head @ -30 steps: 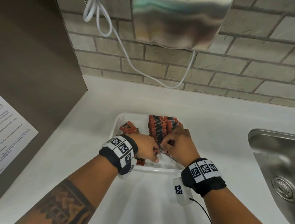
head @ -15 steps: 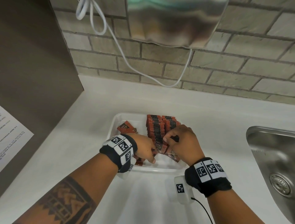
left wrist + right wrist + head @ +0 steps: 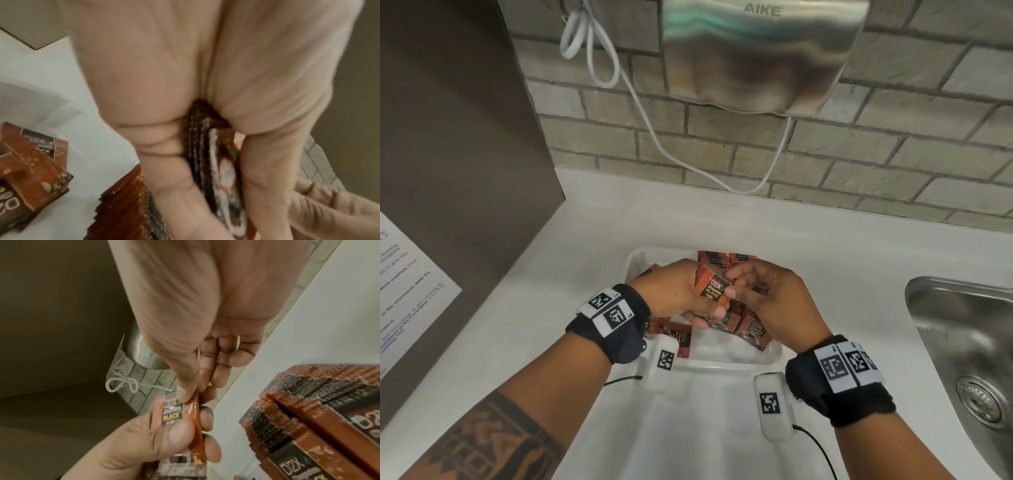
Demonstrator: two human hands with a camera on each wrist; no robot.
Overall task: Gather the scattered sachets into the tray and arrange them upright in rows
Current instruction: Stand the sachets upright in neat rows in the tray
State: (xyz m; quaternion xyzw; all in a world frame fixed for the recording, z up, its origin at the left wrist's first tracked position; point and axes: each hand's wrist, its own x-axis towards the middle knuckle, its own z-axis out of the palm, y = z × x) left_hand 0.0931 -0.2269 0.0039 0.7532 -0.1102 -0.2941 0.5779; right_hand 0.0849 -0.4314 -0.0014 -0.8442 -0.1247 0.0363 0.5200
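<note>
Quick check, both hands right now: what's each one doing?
Left hand: grips a small stack of sachets above the tray.
Right hand: thumb and fingers pinch the stack's top edge.

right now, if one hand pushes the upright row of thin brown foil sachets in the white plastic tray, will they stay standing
Probably not alone. The upright row of thin brown foil sachets stands on narrow edges, so a sideways push would likely topple them domino-fashion. The glossy foil looks slippery, so they may fan apart. The white plastic tray looks light and might slide too.
</note>
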